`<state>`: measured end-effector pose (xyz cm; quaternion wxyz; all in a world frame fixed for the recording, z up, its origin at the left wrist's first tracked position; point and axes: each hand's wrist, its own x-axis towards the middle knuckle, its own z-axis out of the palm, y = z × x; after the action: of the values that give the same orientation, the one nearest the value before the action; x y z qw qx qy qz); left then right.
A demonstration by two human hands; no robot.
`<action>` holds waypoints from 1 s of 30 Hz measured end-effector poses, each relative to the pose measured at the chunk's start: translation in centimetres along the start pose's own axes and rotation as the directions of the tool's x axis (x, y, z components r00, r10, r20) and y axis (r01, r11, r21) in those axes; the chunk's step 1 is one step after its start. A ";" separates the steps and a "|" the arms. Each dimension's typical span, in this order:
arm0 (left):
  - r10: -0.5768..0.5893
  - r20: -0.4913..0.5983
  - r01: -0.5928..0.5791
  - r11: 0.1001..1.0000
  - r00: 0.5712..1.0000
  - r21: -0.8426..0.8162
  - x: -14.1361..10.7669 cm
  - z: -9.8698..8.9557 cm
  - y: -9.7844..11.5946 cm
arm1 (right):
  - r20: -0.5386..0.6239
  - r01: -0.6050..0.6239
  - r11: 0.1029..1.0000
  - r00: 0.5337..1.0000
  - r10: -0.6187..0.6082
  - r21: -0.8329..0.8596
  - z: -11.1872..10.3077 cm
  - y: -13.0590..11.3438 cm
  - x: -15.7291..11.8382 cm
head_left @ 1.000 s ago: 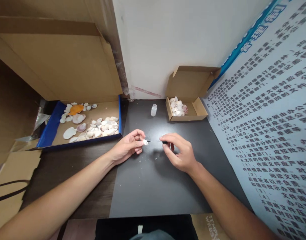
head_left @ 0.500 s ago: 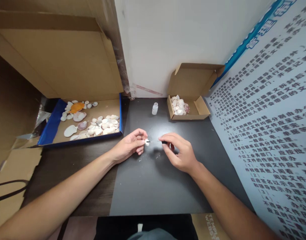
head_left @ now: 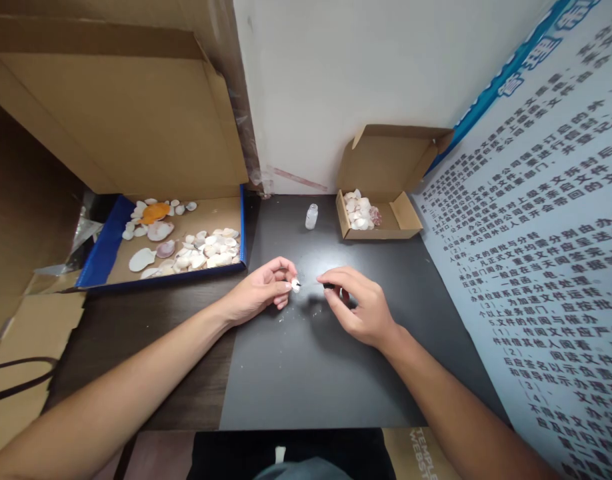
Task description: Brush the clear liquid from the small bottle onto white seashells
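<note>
My left hand (head_left: 266,288) pinches a small white seashell (head_left: 295,285) between thumb and fingers. My right hand (head_left: 355,300) is closed on the black cap of a small applicator brush (head_left: 329,285). The pale stem between cap and shell is hardly visible; a dark tip shows against the shell's face. Both hands are just above the dark tabletop, a short gap apart. Behind them stands a small open bottle (head_left: 311,217) with whitish contents.
At left, a blue-edged cardboard box (head_left: 196,207) holds many shells, among them an orange one (head_left: 156,213). A smaller open box (head_left: 381,234) with shells stands at back right. White crumbs dot the black mat (head_left: 286,380). A printed panel (head_left: 551,253) borders the right side.
The dark brush tip has shifted slightly on the shell, and the shell is turned a little. Both hands keep nearly the same places; the view has moved slightly.
</note>
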<state>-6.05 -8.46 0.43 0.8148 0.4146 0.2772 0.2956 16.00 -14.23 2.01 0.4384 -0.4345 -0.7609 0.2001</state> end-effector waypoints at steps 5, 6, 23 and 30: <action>-0.001 0.003 0.001 1.000 1.000 0.012 0.0 0.0 -0.1 | -0.026 0.001 1.000 1.000 -0.001 0.013 -0.1 -0.1 0.1; -0.001 0.003 0.001 1.000 1.000 0.015 0.1 0.0 -0.1 | -0.014 0.009 1.000 1.000 -0.009 0.025 -0.1 -0.1 0.1; 0.021 0.028 -0.025 0.991 0.999 0.131 -0.1 -0.1 -0.3 | 0.004 -0.092 0.996 0.996 0.092 0.006 0.0 0.0 0.1; 0.035 0.045 -0.044 0.980 0.998 0.195 -0.1 -0.2 -0.3 | 0.010 -0.095 0.995 0.995 0.095 0.010 0.0 0.0 0.0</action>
<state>-6.15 -8.63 0.08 0.7696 0.5043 0.2797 0.2742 16.00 -14.21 2.07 0.4269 -0.4672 -0.7404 0.2267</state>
